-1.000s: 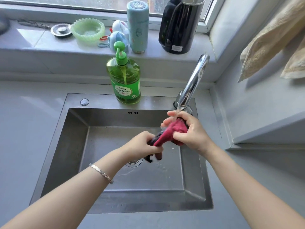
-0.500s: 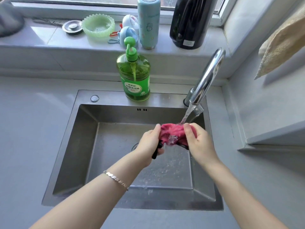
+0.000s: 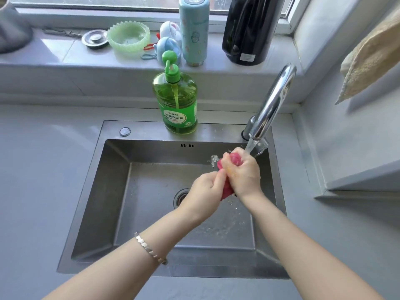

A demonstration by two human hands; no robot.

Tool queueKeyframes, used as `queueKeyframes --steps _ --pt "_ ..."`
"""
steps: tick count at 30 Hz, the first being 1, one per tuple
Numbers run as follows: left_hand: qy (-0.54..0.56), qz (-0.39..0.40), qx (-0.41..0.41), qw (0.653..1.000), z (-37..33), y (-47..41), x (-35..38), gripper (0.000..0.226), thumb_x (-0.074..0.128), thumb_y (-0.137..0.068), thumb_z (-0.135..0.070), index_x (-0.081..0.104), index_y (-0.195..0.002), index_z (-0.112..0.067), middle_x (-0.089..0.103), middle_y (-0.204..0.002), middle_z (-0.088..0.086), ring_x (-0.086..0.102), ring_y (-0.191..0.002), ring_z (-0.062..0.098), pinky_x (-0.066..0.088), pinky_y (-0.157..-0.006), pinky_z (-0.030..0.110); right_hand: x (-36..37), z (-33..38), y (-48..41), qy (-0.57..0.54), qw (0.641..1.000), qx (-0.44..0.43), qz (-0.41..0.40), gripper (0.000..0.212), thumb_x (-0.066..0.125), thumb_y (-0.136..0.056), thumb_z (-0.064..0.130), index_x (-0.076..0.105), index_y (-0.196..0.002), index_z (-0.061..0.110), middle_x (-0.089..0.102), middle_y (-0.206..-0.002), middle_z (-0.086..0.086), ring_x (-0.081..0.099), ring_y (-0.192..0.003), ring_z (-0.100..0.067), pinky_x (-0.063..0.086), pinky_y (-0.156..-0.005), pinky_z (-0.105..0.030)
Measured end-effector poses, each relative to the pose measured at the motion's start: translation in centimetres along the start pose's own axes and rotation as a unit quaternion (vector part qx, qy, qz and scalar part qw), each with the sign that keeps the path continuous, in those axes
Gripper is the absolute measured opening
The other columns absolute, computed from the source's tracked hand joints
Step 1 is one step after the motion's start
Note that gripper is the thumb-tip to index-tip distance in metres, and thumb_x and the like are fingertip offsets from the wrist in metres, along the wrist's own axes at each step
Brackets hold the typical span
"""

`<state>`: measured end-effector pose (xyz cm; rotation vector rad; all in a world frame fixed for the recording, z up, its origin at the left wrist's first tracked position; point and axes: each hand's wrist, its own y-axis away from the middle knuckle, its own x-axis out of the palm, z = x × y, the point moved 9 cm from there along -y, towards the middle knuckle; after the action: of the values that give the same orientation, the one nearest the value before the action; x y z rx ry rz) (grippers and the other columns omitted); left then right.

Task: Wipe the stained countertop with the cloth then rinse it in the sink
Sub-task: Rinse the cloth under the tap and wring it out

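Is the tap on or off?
On: water streams from the faucet onto the red cloth gripped by left hand and right hand over the sink.

Forearms stretched forward, left hand and right hand meet, both seemingly clenched round the cloth.

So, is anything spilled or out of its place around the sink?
Nothing serious. Water from the faucet splashes off the red cloth, but only inside the sink. The metal drain stopper lies on the windowsill, not in the drain.
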<state>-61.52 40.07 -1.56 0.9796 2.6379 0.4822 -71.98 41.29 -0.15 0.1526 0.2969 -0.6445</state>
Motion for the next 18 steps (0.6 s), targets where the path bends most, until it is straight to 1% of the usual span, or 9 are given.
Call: queueKeyframes --steps 1,2,5,8,10,13,15,17,18 --pt "-0.032 -0.001 0.02 0.999 -0.1 0.3 -0.1 0.046 0.036 -0.092 -0.041 0.054 -0.064 -0.009 0.068 -0.076 0.018 0.063 -0.059 0.018 0.053 -0.06 0.031 -0.2 -0.5 -0.4 0.004 1.0 0.014 0.005 0.04 0.06 -0.083 0.016 0.04 -0.049 0.023 0.05 -0.042 0.009 0.045 -0.043 -0.001 0.038 -0.052 -0.015" --pt "-0.065 -0.006 0.035 0.997 -0.2 0.6 -0.5 0.046 0.038 -0.09 -0.043 0.054 -0.066 -0.008 0.066 -0.073 0.011 0.063 -0.067 0.024 0.054 -0.068 0.036 -0.6 -0.7 -0.7 0.032 0.999 0.012 0.005 0.04 0.059 -0.084 0.016 0.04 -0.049 0.022 0.05 -0.044 0.008 0.046 -0.043 -0.002 0.038 -0.051 -0.015" --pt "-0.116 -0.049 0.076 0.989 -0.8 1.6 -1.9 0.043 0.043 -0.092 -0.037 0.042 -0.06 -0.009 0.039 -0.054 -0.006 0.036 -0.052 0.018 0.033 -0.054 0.033 -2.7 -1.6 -1.5 0.115 0.993 0.003 0.004 0.03 0.061 -0.084 0.02 0.05 -0.058 0.01 0.053 -0.053 -0.004 0.048 -0.051 -0.011 0.034 -0.048 -0.014" --pt "-0.126 -0.105 0.063 0.984 -0.9 1.7 -3.0 0.041 0.043 -0.092 -0.036 0.036 -0.057 -0.016 0.035 -0.051 -0.007 0.033 -0.052 0.013 0.029 -0.054 0.032 -4.8 -1.6 -1.3 0.139 0.99 0.004 -0.017 0.029 0.059 -0.085 0.023 0.051 -0.068 0.001 0.053 -0.057 -0.008 0.046 -0.057 -0.023 0.033 -0.05 -0.018" --pt "-0.084 -0.138 0.013 0.987 -0.2 0.8 -3.2 0.034 0.042 -0.092 -0.036 0.046 -0.068 -0.013 0.047 -0.059 -0.006 0.044 -0.06 0.016 0.037 -0.061 0.034 -5.3 -1.0 -0.1 0.101 0.994 0.025 -0.024 0.027 0.055 -0.088 0.024 0.051 -0.07 0.005 0.051 -0.058 0.0 0.047 -0.058 -0.016 0.035 -0.054 -0.016" --pt "0.006 -0.128 -0.034 0.991 0.1 -0.8 -2.0 0.021 0.039 -0.093 -0.036 0.044 -0.078 -0.022 0.055 -0.067 -0.001 0.052 -0.065 0.021 0.042 -0.065 0.036 -2.7 0.5 2.8 -0.058 0.995 0.06 0.061 0.029 0.051 -0.091 0.024 0.056 -0.063 0.022 0.059 -0.06 0.011 0.051 -0.055 -0.001 0.041 -0.056 -0.014" --pt "0.021 -0.086 -0.026 0.996 -0.4 -1.3 -0.3 0.021 0.037 -0.093 -0.037 0.041 -0.076 -0.026 0.054 -0.07 0.0 0.05 -0.062 0.024 0.041 -0.058 0.035 -0.8 0.6 4.3 -0.108 0.986 0.089 0.089 0.032 0.053 -0.09 0.031 0.053 -0.058 0.022 0.058 -0.077 -0.001 0.05 -0.055 -0.002 0.042 -0.051 -0.012" --pt "0.035 -0.055 0.0 0.998 -1.3 -1.0 1.0 0.023 0.036 -0.094 -0.034 0.043 -0.076 -0.022 0.054 -0.068 -0.001 0.049 -0.059 0.02 0.04 -0.052 0.035 -0.5 0.2 4.3 -0.132 0.984 0.119 0.034 0.031 0.055 -0.089 0.029 0.053 -0.063 0.012 0.054 -0.093 -0.015 0.054 -0.059 -0.002 0.047 -0.052 -0.013" --pt "0.043 -0.051 0.018 0.998 -1.8 -0.8 1.2 0.023 0.035 -0.096 -0.031 0.047 -0.08 -0.02 0.055 -0.07 -0.003 0.052 -0.063 0.017 0.043 -0.057 0.034 -0.7 0.2 4.1 -0.142 0.982 0.124 -0.005 0.028 0.056 -0.088 0.025 0.054 -0.064 0.011 0.056 -0.094 -0.016 0.056 -0.063 -0.002 0.051 -0.058 -0.016"
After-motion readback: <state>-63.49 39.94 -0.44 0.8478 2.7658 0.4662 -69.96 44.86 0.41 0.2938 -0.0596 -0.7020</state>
